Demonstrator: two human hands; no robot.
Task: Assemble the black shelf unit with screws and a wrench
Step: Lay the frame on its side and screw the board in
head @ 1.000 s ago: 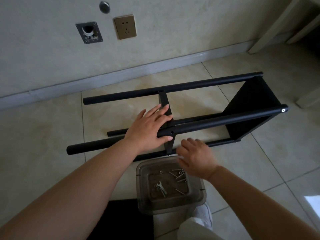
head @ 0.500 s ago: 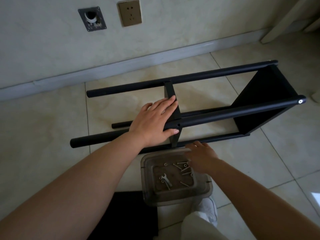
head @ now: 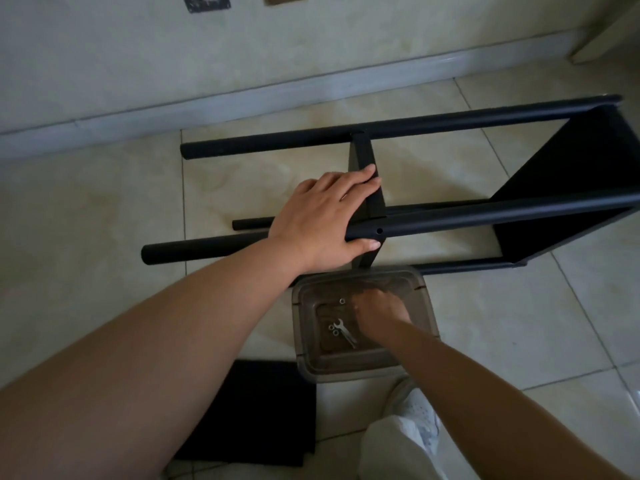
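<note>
The black shelf unit point(head: 485, 216) lies on its side on the tiled floor, with long tubes, an end panel at the right and a middle panel point(head: 363, 150). My left hand point(head: 322, 216) rests on the near upper tube, fingers straight across the middle panel's edge, thumb against the tube's near side beside a screw hole point(head: 379, 231). My right hand point(head: 379, 313) reaches down into a clear plastic box point(head: 426, 306), fingertips at its bottom; what they touch is hidden. A small wrench point(head: 343, 330) and loose washers point(head: 342, 301) lie in the box.
A flat black panel point(head: 252, 410) lies on the floor at the near left of the box. My white shoe point(head: 415, 414) sits just behind the box. The wall and baseboard point(head: 242, 102) run close behind the shelf unit.
My right hand has dropped from the box's far rim down inside the box. My left hand has stayed on the tube. The view has tilted downward.
</note>
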